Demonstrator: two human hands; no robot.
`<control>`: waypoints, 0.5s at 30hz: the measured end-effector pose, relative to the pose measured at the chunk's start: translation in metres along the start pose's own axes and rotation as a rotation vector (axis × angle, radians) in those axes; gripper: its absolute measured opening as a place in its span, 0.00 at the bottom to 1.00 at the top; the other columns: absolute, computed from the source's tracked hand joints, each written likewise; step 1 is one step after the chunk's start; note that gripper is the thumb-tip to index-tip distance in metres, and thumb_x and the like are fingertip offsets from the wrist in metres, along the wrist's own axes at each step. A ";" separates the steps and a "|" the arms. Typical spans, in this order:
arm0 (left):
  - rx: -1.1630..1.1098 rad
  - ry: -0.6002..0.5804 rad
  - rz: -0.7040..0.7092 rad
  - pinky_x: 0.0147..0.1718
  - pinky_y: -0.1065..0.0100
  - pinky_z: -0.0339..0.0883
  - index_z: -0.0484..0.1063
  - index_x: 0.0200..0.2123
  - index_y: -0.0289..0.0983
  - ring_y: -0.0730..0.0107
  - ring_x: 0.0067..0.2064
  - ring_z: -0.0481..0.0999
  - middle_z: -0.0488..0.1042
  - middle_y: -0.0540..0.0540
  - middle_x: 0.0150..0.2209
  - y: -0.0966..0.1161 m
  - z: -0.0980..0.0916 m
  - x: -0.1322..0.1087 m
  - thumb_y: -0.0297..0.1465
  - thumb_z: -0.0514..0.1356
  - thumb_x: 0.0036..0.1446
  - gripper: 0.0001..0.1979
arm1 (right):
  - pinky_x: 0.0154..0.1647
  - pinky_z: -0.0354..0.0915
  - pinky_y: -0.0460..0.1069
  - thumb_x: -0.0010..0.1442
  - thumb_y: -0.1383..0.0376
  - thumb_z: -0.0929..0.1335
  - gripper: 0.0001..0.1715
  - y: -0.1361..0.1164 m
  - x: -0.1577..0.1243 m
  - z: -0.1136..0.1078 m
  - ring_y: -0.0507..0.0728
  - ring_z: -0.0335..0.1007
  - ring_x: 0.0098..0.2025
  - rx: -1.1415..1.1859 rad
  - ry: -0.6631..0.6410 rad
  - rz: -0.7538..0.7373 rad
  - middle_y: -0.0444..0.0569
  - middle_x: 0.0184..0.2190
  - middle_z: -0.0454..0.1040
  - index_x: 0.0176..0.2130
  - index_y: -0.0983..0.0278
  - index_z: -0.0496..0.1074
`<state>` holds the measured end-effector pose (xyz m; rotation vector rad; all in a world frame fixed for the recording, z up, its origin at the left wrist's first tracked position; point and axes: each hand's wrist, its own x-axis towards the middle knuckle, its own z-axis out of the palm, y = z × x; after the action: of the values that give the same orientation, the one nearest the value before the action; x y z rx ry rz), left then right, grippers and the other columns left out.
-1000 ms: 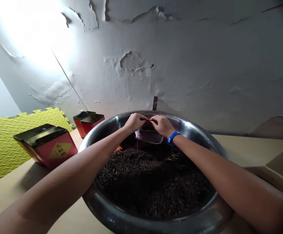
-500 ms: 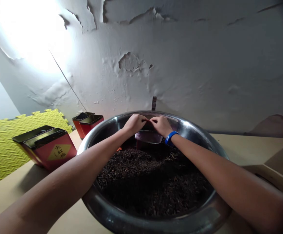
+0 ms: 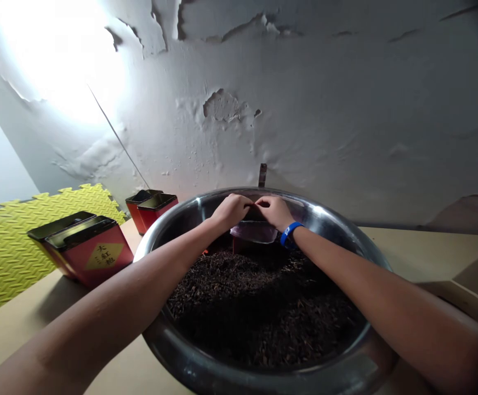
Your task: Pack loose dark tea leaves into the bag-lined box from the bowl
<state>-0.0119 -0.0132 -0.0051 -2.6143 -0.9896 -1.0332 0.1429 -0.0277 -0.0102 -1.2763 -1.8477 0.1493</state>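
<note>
A wide steel basin [image 3: 348,233] holds a heap of dark loose tea leaves [image 3: 259,307]. At its far side my left hand [image 3: 231,211] and my right hand [image 3: 275,212] are closed side by side on the top edge of a clear plastic bag [image 3: 253,232]. The bag sits in a red box, mostly hidden, that stands in the leaves. A blue band [image 3: 289,234] is on my right wrist.
Two red tins with dark rims [image 3: 86,249] stand left of the basin, two more [image 3: 151,207] behind them by the peeling white wall. A yellow foam mat [image 3: 12,241] leans at far left. A dark metal handle [image 3: 262,174] sticks up behind the basin. A cardboard box edge [image 3: 461,296] lies right.
Both hands stay pinched on the bag's edge, which has sunk slightly and flattened. Only the view has shifted a little.
</note>
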 end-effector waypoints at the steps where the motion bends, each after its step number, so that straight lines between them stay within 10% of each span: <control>1: -0.002 0.004 -0.005 0.35 0.71 0.62 0.75 0.35 0.37 0.69 0.34 0.72 0.76 0.46 0.33 0.000 0.000 0.000 0.24 0.53 0.49 0.13 | 0.33 0.60 0.44 0.50 0.64 0.65 0.08 0.000 0.000 0.000 0.52 0.69 0.31 -0.005 -0.001 -0.017 0.46 0.27 0.75 0.28 0.64 0.73; 15: -0.116 -0.040 -0.060 0.37 0.72 0.63 0.75 0.35 0.36 0.70 0.35 0.72 0.75 0.46 0.34 -0.006 0.008 -0.001 0.24 0.52 0.50 0.13 | 0.32 0.59 0.44 0.51 0.64 0.64 0.08 0.016 0.003 -0.002 0.51 0.67 0.29 -0.140 -0.027 -0.132 0.44 0.27 0.74 0.29 0.62 0.72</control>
<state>-0.0118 -0.0065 -0.0126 -2.7229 -1.0533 -1.0875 0.1549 -0.0188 -0.0159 -1.2468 -1.9877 -0.0348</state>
